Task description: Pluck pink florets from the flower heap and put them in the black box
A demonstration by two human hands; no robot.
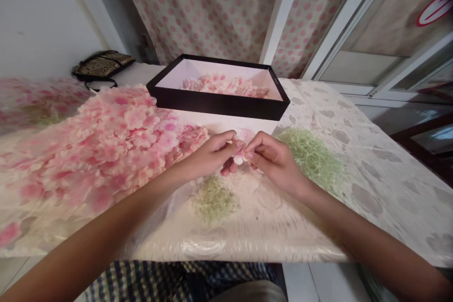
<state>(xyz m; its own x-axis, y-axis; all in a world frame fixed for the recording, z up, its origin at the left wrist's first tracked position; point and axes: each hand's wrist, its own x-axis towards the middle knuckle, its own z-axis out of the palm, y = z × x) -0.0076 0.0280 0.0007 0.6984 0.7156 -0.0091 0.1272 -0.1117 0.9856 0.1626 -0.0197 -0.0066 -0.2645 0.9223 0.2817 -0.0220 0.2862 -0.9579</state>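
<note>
Over the middle of the table, my left hand (215, 155) and my right hand (274, 158) meet, fingertips nearly touching. Both pinch a small artificial flower (239, 156) with pale pink and white petals. My fingers cover part of it. Just below my left hand lies a small clump of thin green plastic stems (215, 200). To the right of my right hand spreads a larger tangle of pale green stems (311, 155). A big heap of pink artificial flower petals (120, 137) lies to the left of my left hand.
Beyond my hands stands a black-rimmed white box (219, 104) with pink flowers (226, 86) inside. A patterned bag (104, 63) lies at the back left. The table has a pale printed cover (375, 188); its front edge runs before my lap. A dotted curtain (212, 9) hangs behind.
</note>
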